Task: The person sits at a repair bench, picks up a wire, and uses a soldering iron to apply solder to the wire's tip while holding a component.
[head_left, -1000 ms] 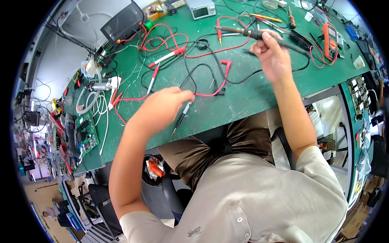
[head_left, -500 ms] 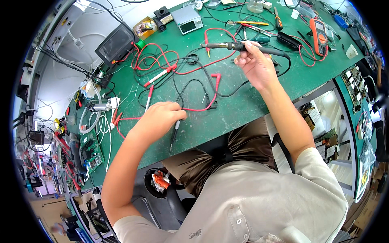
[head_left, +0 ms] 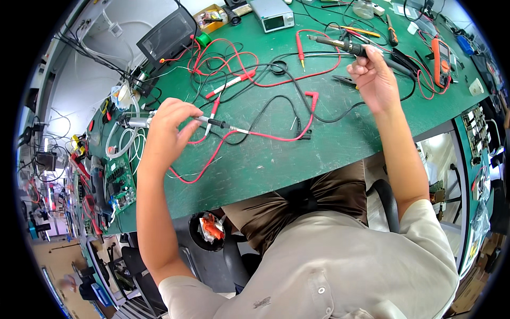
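My left hand (head_left: 171,125) is raised over the left part of the green workbench (head_left: 255,170). Its thumb and fingers pinch the end of a black test probe (head_left: 217,123), which points off to the right. A soldering iron (head_left: 350,48) with a dark handle rests in my right hand (head_left: 376,80), its metal tip aimed left above the bench. Close beyond the left hand, a red-and-white test probe (head_left: 215,106) lies on the surface. A red right-angle plug (head_left: 312,97) sits between my hands, its lead running left toward the black probe.
Tangled red and black leads spread across the bench. An orange multimeter (head_left: 441,63) stands at the right. At the back are a grey bench instrument (head_left: 272,16) and a dark screen (head_left: 166,42). A green circuit board (head_left: 118,178) lies left; a bin (head_left: 208,231) stands below the front edge.
My left hand has moved up and left, swinging the black probe from pointing toward the front edge to pointing right. The right hand keeps the soldering iron; the whole view has shifted a little.
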